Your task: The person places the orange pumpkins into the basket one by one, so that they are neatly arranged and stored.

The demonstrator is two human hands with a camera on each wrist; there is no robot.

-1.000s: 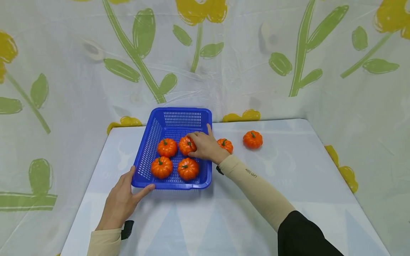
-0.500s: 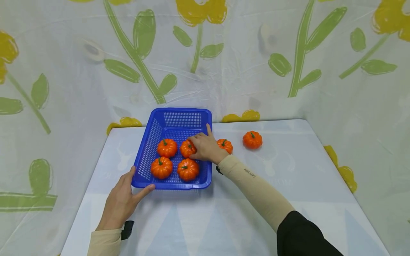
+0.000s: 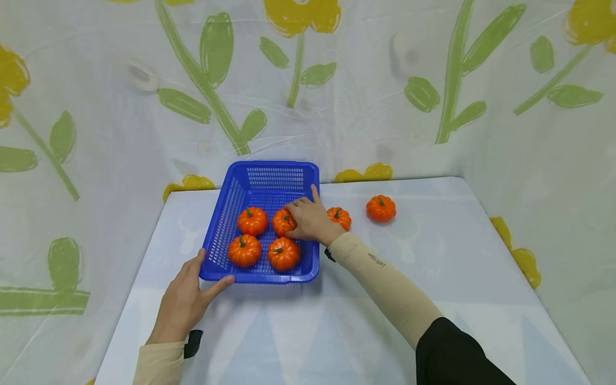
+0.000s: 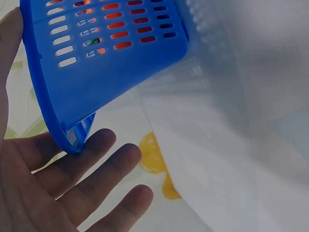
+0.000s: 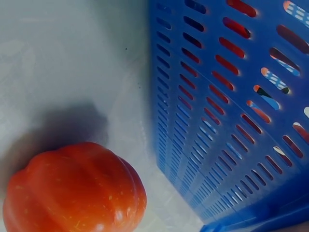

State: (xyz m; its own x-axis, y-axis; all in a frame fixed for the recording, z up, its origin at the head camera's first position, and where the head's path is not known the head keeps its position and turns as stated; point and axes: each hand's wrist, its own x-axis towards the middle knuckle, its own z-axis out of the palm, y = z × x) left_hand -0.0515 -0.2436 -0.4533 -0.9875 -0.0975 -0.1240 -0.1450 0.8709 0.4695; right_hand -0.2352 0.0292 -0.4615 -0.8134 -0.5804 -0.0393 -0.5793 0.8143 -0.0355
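Observation:
A blue plastic basket (image 3: 212,235) with slotted walls stands on the table, several small orange pumpkins in it. My right hand (image 3: 313,220) reaches over its right rim and grips the back right pumpkin (image 3: 283,223) with fingers and thumb, hiding part of it. A front right pumpkin (image 3: 284,254) lies just below that hand. At the basket's front left corner, my left hand (image 3: 185,299) touches the rim, thumb along the front edge. Its fingers (image 4: 104,169) are spread and nearly straight in the left wrist view. My right hand is mostly out of the right wrist view.
Outside the basket, a pumpkin (image 3: 339,217) sits close to its right wall, partly hidden by my right hand. Farther right lies another pumpkin (image 3: 381,208). The white table (image 3: 385,299) ends at a flower-patterned curtain (image 3: 366,107).
The pumpkin under my right hand has shifted slightly right inside the basket, the hand moving with it. My left hand stays at the corner.

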